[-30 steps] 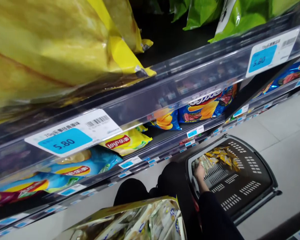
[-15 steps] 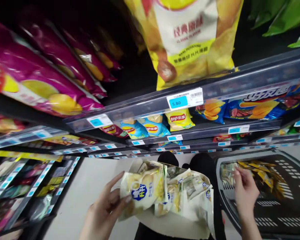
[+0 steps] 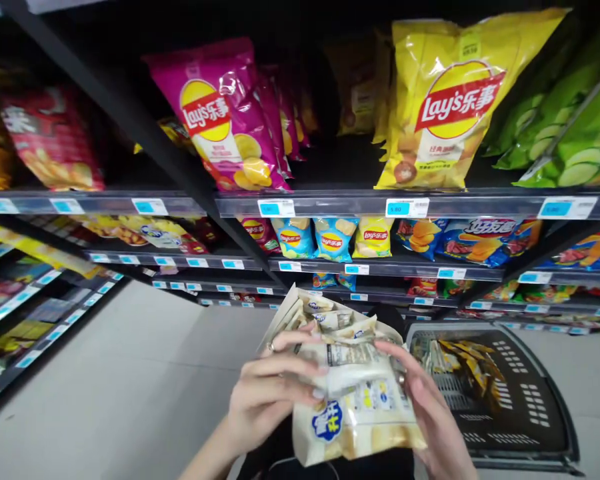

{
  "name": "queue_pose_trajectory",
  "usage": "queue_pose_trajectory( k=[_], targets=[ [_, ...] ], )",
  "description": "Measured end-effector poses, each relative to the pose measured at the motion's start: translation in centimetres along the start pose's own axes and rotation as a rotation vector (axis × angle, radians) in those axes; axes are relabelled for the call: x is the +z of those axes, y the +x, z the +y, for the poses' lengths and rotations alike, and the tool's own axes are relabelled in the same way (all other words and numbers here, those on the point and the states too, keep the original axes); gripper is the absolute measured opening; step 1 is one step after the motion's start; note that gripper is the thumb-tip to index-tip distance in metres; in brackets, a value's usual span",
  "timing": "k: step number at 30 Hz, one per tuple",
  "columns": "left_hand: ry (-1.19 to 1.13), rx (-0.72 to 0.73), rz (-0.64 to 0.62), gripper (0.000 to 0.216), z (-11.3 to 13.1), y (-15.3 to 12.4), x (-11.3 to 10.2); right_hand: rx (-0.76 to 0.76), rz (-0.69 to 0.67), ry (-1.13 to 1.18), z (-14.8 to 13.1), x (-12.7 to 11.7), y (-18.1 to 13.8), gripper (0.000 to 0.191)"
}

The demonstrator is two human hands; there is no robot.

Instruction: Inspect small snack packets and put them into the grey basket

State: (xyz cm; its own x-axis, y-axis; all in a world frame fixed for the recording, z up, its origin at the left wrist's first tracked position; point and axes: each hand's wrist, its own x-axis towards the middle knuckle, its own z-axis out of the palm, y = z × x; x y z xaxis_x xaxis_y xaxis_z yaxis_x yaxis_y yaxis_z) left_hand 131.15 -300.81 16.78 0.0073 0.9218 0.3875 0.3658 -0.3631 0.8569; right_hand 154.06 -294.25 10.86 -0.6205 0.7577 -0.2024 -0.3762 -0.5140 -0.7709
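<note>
Between my two hands is a cream-coloured snack packet (image 3: pixel 363 420) with a blue logo and yellowish print, tilted with its lower end towards me. Over its left side my left hand (image 3: pixel 275 383) is closed, a ring on one finger. My right hand (image 3: pixel 427 407) grips the packet's right edge, with the index finger along the top. Just behind the packet is an open white carton (image 3: pixel 286 308), holding several similar packets (image 3: pixel 337 320) on end. The packet and my hands hide most of the carton.
A dark shopping basket (image 3: pixel 523 433) with a grey rim stands on the floor at right, holding yellow packets (image 3: pixel 473 367) and pale ones. Ahead, shelves carry a purple chip bag (image 3: pixel 225 120), a yellow chip bag (image 3: pixel 445 107) and green bags (image 3: pixel 575 140). Another shelf rack (image 3: pixel 40 313) stands at left.
My right hand has moved from the basket to the packet, and both hands now hold one. Pale packets now stand in the basket's left end. The view has tilted up and pulled back from the shelf.
</note>
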Motion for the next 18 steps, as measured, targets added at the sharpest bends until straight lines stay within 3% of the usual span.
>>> queue_pose_trajectory(
  k=[3,6,8,12,18],
  targets=[
    [-0.093,-0.168,0.080,0.027,0.0,-1.1,0.6,-0.071,0.048,-0.132,0.1,-0.5,-0.8,0.053],
    [-0.429,-0.474,0.191,0.031,-0.5,-2.2,1.9,-0.124,0.126,-0.299,0.4,-0.7,-1.6,0.047],
    [-0.562,-0.623,0.181,0.031,-0.7,-2.7,2.8,-0.115,0.157,-0.403,0.4,-0.5,-2.0,0.039],
    [-0.470,-0.694,0.009,0.047,-0.7,-2.7,3.8,-0.135,0.195,-0.556,0.5,0.3,-2.6,0.032],
    [-0.571,-0.740,-0.074,0.029,-0.5,-1.9,4.6,-0.368,0.458,-0.619,2.6,0.0,-3.4,0.031]
  ],
)
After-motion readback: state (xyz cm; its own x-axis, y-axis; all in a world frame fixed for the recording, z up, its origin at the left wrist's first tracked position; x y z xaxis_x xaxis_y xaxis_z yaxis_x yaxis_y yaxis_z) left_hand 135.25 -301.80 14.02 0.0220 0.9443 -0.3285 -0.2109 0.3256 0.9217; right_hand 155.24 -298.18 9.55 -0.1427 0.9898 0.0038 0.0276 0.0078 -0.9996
